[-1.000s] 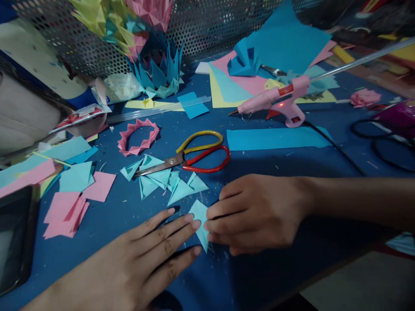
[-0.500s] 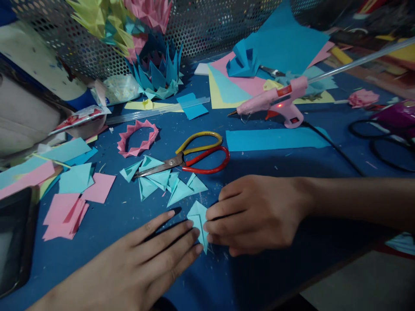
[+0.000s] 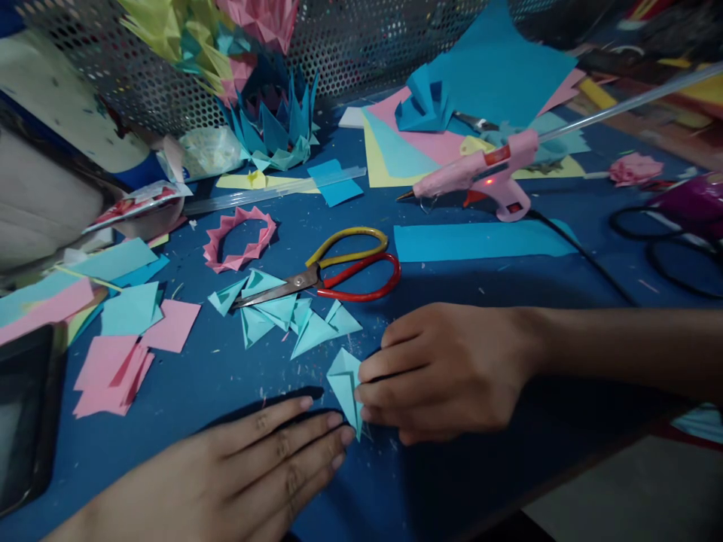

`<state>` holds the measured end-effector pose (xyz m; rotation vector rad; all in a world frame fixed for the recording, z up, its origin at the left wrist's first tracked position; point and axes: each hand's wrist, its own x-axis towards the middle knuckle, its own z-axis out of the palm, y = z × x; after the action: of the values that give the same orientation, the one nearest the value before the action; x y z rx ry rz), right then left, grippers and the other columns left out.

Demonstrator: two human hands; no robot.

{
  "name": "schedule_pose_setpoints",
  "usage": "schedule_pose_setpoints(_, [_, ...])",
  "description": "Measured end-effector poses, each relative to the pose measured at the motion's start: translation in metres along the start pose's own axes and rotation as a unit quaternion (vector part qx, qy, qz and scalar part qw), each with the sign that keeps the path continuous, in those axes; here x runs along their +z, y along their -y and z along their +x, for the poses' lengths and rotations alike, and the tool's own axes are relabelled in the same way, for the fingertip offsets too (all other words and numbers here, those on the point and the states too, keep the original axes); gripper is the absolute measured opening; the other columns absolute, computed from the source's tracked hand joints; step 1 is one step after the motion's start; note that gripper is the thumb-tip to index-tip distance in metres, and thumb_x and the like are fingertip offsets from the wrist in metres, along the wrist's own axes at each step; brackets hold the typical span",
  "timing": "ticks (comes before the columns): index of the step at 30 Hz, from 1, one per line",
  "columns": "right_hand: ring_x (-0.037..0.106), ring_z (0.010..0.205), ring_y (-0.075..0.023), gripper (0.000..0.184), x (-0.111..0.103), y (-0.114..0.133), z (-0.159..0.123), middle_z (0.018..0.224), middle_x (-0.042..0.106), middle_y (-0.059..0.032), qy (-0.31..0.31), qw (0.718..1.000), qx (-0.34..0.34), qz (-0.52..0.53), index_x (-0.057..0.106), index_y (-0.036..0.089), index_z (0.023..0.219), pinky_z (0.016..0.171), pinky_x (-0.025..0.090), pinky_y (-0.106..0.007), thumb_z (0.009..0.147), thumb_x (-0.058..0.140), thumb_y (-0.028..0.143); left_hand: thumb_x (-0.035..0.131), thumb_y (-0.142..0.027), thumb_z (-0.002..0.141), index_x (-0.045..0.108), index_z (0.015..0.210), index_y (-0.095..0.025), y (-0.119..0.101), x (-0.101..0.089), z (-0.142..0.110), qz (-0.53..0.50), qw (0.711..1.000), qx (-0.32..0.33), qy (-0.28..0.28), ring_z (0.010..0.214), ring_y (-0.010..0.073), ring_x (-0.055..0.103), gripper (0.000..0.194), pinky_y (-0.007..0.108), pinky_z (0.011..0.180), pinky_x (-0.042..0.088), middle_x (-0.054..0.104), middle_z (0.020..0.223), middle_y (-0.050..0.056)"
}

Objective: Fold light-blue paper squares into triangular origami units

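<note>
A small light-blue folded paper piece (image 3: 343,378), kite-shaped with a crease down its middle, lies on the blue table. My right hand (image 3: 437,375) has its fingers curled together, their tips pressing the piece's right edge. Stretched out flat, my left hand (image 3: 265,463) has its fingertips beside the lower point of the piece, one seeming to touch it. Just beyond are several light-blue folded triangles (image 3: 316,331). Scissors (image 3: 308,280) with one yellow and one red handle rest partly on them.
A pink glue gun (image 3: 486,172) with its red light lit lies behind a blue paper strip (image 3: 480,242). Left are a pink zigzag paper ring (image 3: 212,248), pink paper squares (image 3: 110,376) and a dark phone-like device (image 3: 28,421). Paper flowers (image 3: 274,124) stand at the back.
My left hand has slid down along the folded paper toward its lower point, uncovering more of its left side and crease. My right hand stays in place on the right edge.
</note>
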<state>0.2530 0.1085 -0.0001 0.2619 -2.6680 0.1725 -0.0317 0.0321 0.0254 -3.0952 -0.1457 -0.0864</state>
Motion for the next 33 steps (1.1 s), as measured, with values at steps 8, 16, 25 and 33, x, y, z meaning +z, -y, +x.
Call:
schedule_pose_setpoints(8, [0.066,0.089,-0.0134,0.022,0.001,0.001,-0.001,0.092,0.073,-0.0015,0.001,1.0,0.0,-0.002,0.071,0.015,0.105,0.06,0.047,-0.03,0.097,0.059,0.032,0.038,-0.028,0.105,0.056,0.139,-0.008,0.002,0.002,0.001,-0.021,1.0,0.015,-0.008,0.136,0.0242,0.05,0.043,0.039,0.12,0.034,0.055,0.146,0.01])
schedule_pose_setpoints(16, [0.066,0.089,-0.012,0.024,0.001,0.0,0.0,0.095,0.073,-0.0003,0.0,1.0,-0.01,-0.01,0.072,0.016,0.106,0.059,0.047,-0.029,0.1,0.054,0.031,0.033,-0.025,0.105,0.056,0.139,-0.009,0.002,0.002,0.003,-0.016,1.0,0.006,-0.009,0.137,0.0236,0.049,0.044,0.042,0.122,0.028,0.056,0.145,0.007])
schedule_pose_setpoints(25, [0.063,0.097,-0.0141,0.022,0.008,0.002,-0.002,0.103,0.071,-0.0038,-0.026,0.989,0.135,0.048,0.068,0.015,0.1,0.076,0.051,-0.028,0.102,0.05,0.027,0.044,-0.032,0.104,0.056,0.14,-0.012,0.002,0.0,0.003,-0.008,1.0,0.002,0.004,0.137,0.0234,0.049,0.043,0.04,0.123,0.028,0.056,0.145,0.007])
schedule_pose_setpoints(33, [0.056,0.099,-0.0196,0.028,0.015,0.01,0.006,0.107,0.065,-0.0079,0.018,0.949,0.3,0.094,0.06,0.016,0.111,0.088,0.045,-0.035,0.102,0.049,0.04,0.038,-0.04,0.106,0.059,0.137,-0.017,0.001,0.005,0.005,-0.03,0.999,-0.013,-0.003,0.134,0.0247,0.05,0.044,0.045,0.124,0.021,0.058,0.143,0.002])
